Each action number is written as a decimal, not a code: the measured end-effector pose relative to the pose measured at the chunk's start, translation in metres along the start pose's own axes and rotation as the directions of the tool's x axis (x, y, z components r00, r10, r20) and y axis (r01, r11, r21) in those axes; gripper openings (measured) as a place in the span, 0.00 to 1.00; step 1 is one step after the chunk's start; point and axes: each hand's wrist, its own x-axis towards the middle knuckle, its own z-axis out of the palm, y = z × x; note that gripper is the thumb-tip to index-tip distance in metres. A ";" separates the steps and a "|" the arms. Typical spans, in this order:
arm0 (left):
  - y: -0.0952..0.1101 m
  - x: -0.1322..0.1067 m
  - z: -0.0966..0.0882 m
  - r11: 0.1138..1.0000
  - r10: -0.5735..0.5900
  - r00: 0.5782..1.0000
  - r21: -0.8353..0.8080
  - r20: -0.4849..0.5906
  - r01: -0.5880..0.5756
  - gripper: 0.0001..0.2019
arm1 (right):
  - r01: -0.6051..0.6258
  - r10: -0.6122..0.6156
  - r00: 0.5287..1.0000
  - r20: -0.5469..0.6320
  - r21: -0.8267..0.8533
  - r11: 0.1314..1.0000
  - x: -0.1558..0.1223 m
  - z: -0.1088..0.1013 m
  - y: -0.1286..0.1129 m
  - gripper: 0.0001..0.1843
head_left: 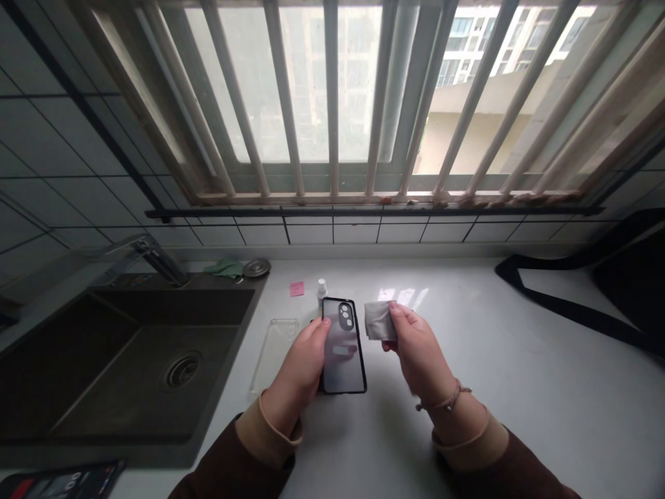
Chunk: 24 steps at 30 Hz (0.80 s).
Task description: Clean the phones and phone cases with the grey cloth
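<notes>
My left hand (306, 353) is closed on the left edge of a phone case (340, 371), which has a black rim, a smoky see-through back and a camera cutout near its top. The case is held up over the white counter, its back towards me. To the right of it, my right hand (413, 339) pinches a folded grey cloth (379, 321) between thumb and fingers, apart from the case. A clear phone case (271, 350) lies flat left of my left hand. Just behind the dark-rimmed case stands a small white-capped bottle (321, 285), partly hidden.
A dark sink (218, 357) with a faucet (161, 260) lies to the left. Near its back corner are a green cloth (224, 268) and a metal drain strainer (256, 268). A pink note (296, 288) lies on the counter (519, 388). A black strap (571, 315) rests at right.
</notes>
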 end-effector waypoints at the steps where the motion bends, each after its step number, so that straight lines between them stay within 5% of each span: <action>1: -0.001 -0.002 0.002 1.000 -0.029 0.999 0.012 0.046 0.028 0.11 | -0.012 0.014 0.998 -0.064 0.035 0.999 0.004 -0.002 0.002 0.27; 3: -0.003 -0.005 0.003 0.996 -0.057 0.992 0.070 0.117 0.049 0.15 | 0.026 -0.030 0.996 -0.084 -0.040 0.999 0.008 -0.006 0.004 0.27; 5: -0.005 -0.006 0.003 0.992 -0.065 0.985 0.121 0.162 0.045 0.18 | 0.191 -0.200 0.980 -0.005 -0.271 0.943 0.008 -0.008 0.005 0.22; 8: -0.008 -0.006 0.000 0.989 -0.055 0.974 0.145 0.218 0.024 0.19 | 0.544 -0.497 0.830 0.254 -0.569 0.617 0.003 -0.006 0.009 0.17; 10: -0.009 -0.005 -0.003 0.994 -0.016 0.974 0.107 0.228 -0.009 0.17 | 0.666 -0.559 0.720 0.411 -0.635 0.391 0.001 -0.004 0.013 0.19; 12: -0.010 -0.004 -0.006 0.999 0.019 0.978 0.040 0.207 -0.028 0.13 | 0.690 -0.548 0.685 0.481 -0.669 0.276 0.001 -0.002 0.016 0.21; 17: -0.012 -0.004 -0.008 0.999 0.016 0.987 -0.042 0.158 -0.009 0.10 | 0.672 -0.536 0.685 0.494 -0.713 0.201 0.003 -0.004 0.018 0.23; 24: -0.010 -0.003 -0.010 0.990 0.103 0.993 0.094 0.064 -0.108 0.10 | 0.678 -0.480 0.712 0.512 -0.680 0.279 -0.004 0.001 0.011 0.17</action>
